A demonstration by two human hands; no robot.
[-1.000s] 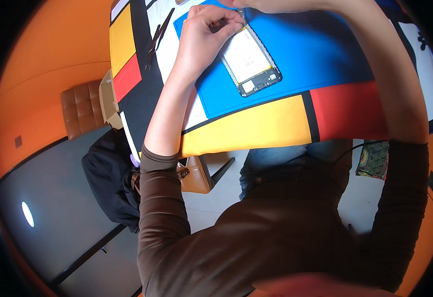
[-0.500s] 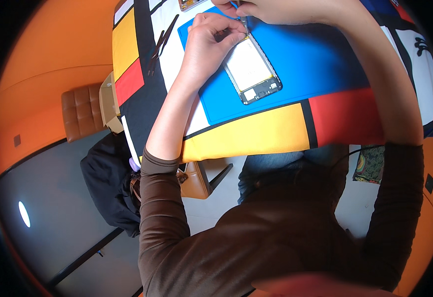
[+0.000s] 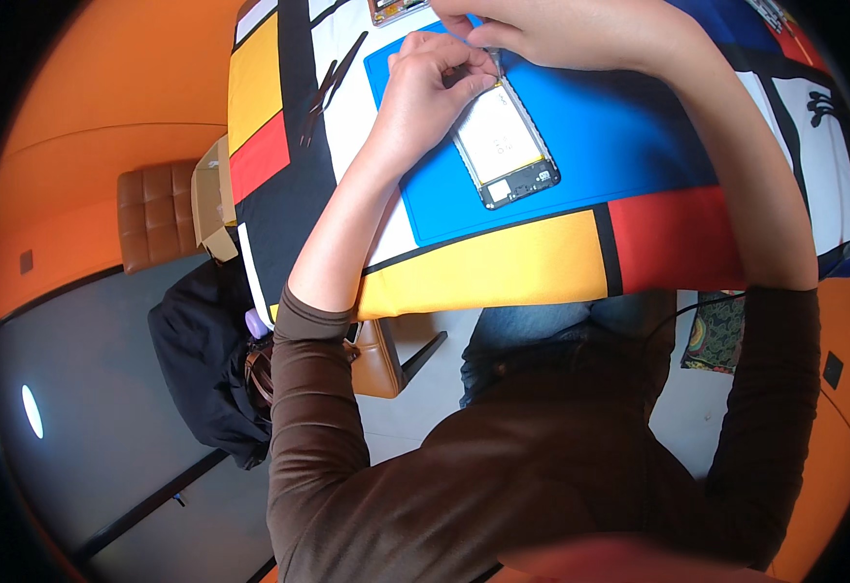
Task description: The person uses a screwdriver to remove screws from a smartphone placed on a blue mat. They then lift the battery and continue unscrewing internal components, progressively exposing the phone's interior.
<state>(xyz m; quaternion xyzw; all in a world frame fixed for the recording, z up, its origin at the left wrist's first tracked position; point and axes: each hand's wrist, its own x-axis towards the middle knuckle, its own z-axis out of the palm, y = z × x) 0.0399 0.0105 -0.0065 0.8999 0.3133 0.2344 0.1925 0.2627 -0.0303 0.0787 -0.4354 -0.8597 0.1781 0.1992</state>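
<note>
An opened smartphone (image 3: 503, 141), its back off and a large pale battery showing, lies slightly tilted on a blue mat (image 3: 619, 136). At its far end my left hand (image 3: 425, 92) rests with thumb and fingers pinched together over the edge. My right hand (image 3: 532, 34) is curled just above and to the right, its fingers closed near the same end. A small greyish metallic piece (image 3: 498, 64) shows between the two hands; its kind is not clear. The fingers hide the phone's far end and whatever they grip.
Two dark tweezers (image 3: 333, 83) lie left of the mat. Part of another opened device (image 3: 398, 10) shows at the far edge. Black cable ends (image 3: 819, 107) lie at the right. A colour-block cloth (image 3: 483, 262) covers the table; a cardboard box (image 3: 213, 194) and brown chair (image 3: 156, 219) stand left.
The whole view has shifted slightly, so the table sits a little lower and to the right. Both hands stay at the phone's far end; the right fingers have shifted slightly.
</note>
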